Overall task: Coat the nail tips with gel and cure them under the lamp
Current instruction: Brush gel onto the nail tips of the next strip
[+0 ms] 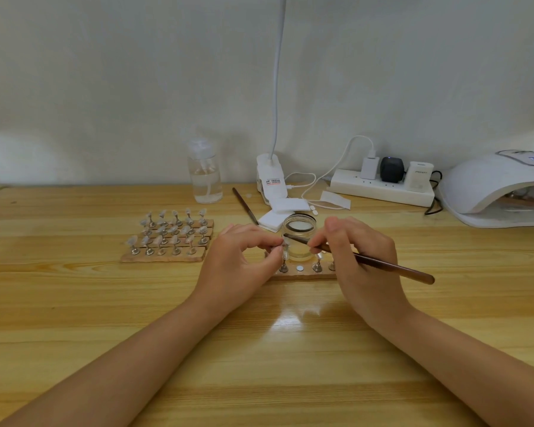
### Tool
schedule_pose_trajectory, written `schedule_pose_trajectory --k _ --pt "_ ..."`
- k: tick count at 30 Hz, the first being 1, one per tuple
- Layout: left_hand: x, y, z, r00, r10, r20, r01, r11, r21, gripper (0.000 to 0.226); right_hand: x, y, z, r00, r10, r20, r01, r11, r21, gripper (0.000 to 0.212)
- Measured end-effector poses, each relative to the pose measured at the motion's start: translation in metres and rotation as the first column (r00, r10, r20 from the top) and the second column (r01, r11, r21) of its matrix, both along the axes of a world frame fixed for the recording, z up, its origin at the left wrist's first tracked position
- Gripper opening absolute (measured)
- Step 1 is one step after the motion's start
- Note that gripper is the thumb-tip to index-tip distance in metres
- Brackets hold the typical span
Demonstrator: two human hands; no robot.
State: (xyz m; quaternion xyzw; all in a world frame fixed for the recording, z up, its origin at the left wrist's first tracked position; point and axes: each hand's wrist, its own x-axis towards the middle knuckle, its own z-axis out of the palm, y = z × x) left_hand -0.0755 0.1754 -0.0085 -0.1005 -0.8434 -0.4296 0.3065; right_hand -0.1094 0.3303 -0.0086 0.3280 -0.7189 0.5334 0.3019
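Wooden table (74,303) against a pale wall, with the white curing lamp (494,189) way off at the right edge. Three racks of nail tips (170,235) sit left of centre. Right hand (361,263) pinches a brown brush (383,265), tip pointing left over the gel jar (298,238). Left hand (238,266) has its thumb and fingers curled in, pinching a small nail tip (282,248) just beside the bristles, over the near holder strip (302,274).

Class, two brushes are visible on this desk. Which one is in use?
The brush gripped by the right hand, its tip near the glass jar. The other brush lies untouched on the table, farther back.
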Motion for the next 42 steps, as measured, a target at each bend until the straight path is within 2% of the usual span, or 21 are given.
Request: schedule_pose_trajectory --k 8,16,20,23,31,42 --pt "-0.0021 -0.0003 -0.0016 1.000 0.011 -0.008 -0.011 1.000 -0.005 0.010 0.0015 -0.0009 0.0015 1.000 0.010 0.023 -0.009 1.000 -0.005 0.035" --pt "-0.0011 -0.0008 -0.0015 1.000 0.002 0.006 -0.002 1.000 0.014 0.014 0.0005 0.0043 -0.0008 0.997 0.055 0.045 -0.052 0.997 -0.052 0.045" --pt "-0.0005 -0.0003 -0.0006 1.000 0.000 0.008 0.000 1.000 0.007 0.012 0.0012 0.0043 0.0009 0.998 0.055 0.026 -0.052 0.994 -0.098 0.038" --pt "-0.0007 0.0003 0.0002 1.000 -0.007 0.003 0.007 1.000 -0.003 0.015 0.0008 0.0014 0.0012 1.000 0.023 0.011 -0.023 0.998 -0.058 0.035" --pt "-0.0004 -0.0001 0.0000 1.000 -0.005 0.017 0.005 1.000 -0.006 0.009 0.0004 -0.0002 -0.0004 0.998 0.018 0.058 -0.016 1.000 -0.022 0.037" --pt "0.0004 -0.0017 0.0010 1.000 0.004 0.023 -0.005 0.999 0.040 0.021 0.0019 0.0042 -0.0008 0.978 0.098 0.183 -0.072 0.987 -0.145 0.047"
